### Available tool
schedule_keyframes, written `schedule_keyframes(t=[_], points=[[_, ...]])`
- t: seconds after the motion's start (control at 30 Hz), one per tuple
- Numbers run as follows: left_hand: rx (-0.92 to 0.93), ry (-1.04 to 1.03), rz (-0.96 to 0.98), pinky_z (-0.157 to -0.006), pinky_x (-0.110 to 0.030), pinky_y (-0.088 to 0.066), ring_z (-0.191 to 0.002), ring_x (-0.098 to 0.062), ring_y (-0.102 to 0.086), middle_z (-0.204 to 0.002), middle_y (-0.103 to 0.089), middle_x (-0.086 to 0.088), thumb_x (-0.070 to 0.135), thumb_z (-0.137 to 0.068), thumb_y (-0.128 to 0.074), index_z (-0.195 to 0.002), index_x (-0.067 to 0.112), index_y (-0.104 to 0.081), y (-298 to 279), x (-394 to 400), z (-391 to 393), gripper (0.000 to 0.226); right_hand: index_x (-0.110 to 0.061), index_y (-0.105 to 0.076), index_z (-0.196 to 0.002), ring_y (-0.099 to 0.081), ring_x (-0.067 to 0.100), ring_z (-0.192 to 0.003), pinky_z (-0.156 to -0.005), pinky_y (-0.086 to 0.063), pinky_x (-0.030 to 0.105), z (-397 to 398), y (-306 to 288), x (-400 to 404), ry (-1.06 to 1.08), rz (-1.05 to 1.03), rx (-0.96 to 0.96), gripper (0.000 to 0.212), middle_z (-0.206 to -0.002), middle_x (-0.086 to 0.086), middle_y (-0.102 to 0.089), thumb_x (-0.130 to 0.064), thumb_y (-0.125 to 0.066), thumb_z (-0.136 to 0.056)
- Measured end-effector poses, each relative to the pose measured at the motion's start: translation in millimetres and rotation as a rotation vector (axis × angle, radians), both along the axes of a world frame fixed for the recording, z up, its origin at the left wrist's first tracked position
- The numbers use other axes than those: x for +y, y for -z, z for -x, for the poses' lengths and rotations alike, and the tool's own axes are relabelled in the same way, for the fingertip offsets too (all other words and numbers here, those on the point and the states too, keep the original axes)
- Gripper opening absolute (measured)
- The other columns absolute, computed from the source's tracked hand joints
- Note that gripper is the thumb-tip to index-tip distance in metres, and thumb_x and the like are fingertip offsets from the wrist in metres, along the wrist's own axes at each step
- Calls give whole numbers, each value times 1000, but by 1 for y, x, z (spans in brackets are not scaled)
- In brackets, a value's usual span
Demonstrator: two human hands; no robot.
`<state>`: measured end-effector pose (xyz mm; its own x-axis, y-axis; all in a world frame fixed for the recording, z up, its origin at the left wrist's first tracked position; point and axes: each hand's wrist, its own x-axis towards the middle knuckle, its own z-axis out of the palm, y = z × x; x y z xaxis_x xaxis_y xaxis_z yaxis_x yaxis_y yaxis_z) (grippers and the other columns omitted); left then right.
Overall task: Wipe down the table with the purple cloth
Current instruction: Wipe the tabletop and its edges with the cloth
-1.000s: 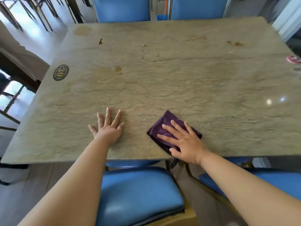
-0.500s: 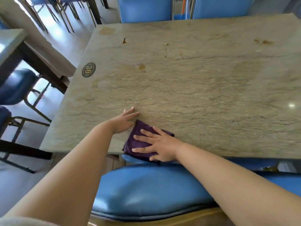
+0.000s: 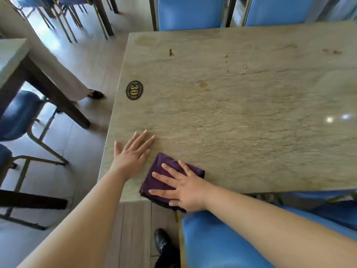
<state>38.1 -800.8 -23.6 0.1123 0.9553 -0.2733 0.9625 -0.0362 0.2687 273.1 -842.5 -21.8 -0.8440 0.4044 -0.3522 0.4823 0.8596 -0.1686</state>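
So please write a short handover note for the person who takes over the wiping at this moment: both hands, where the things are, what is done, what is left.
Left hand: open, flat on the beige stone-pattern table near its left edge, holding nothing.
Right hand: open, fingers spread, pressing the folded purple cloth at the near left corner; the cloth hangs a little over the near edge.
Done: cannot tell how much is wiped.
Left: brown stains and crumbs on the far half, beyond the round black number 30 badge.
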Motion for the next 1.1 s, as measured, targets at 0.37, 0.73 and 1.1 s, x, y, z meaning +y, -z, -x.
schedule_keyframes(t=[0.37, 0.73, 1.1], points=[[-35, 64, -209, -119, -50, 5, -145, 5, 10, -158, -1, 26, 53, -99, -16, -152, 42, -11, 14, -8, 20, 54, -47, 16, -144, 29, 27, -141, -112, 14, 59, 22, 3, 81, 1102, -53, -60, 53, -156, -5, 27, -53, -8, -98], [-57, -34, -223, -120, -48, 7, -146, -8, 19, -162, 6, 6, 56, -96, -6, -154, 28, -7, 20, -8, 19, 65, -54, 16, -140, 26, 17, -143, -114, 10, 57, 12, 12, 79, 715, -117, 23, 53, -156, -13, 23, -62, -2, -91], [-230, -4, -167, -120, -42, 12, -148, -8, 12, -162, -2, 8, 50, -91, -23, -153, 27, -18, 10, -5, 34, 67, -50, 14, -144, 26, 21, -143, -112, 16, 58, 106, 9, 89, 1115, -126, 3, 53, -156, -12, 25, -56, -10, -97]])
